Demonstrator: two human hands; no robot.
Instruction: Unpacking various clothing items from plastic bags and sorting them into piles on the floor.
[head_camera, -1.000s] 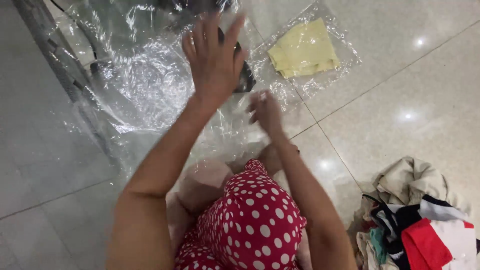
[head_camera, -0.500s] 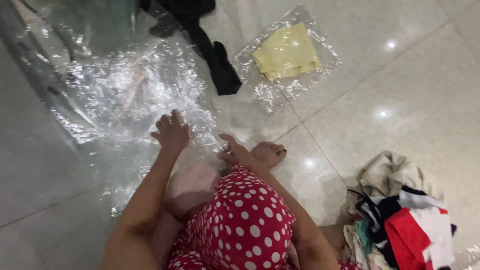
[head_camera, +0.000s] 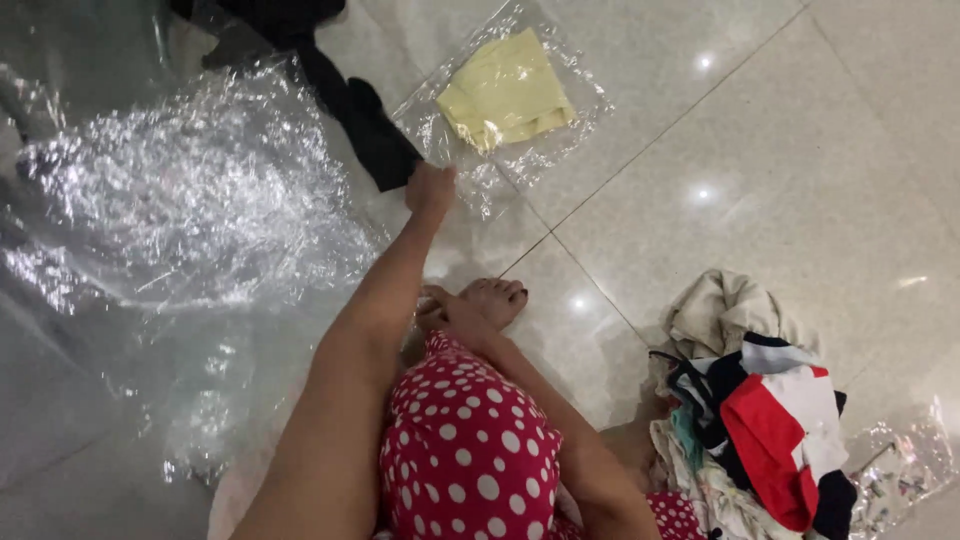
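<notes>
I see the left hand (head_camera: 430, 188) stretched out over the glossy tiled floor (head_camera: 760, 180), fingers closed on the near end of a long black cloth garment (head_camera: 365, 125) lying across crinkled clear plastic sheeting (head_camera: 190, 190); the right hand (head_camera: 445, 312) seems to rest by a bare foot (head_camera: 495, 298), its fingers hidden, so I cannot tell their spread; a folded pale yellow cloth in a clear bag (head_camera: 505, 92) lies just beyond.
</notes>
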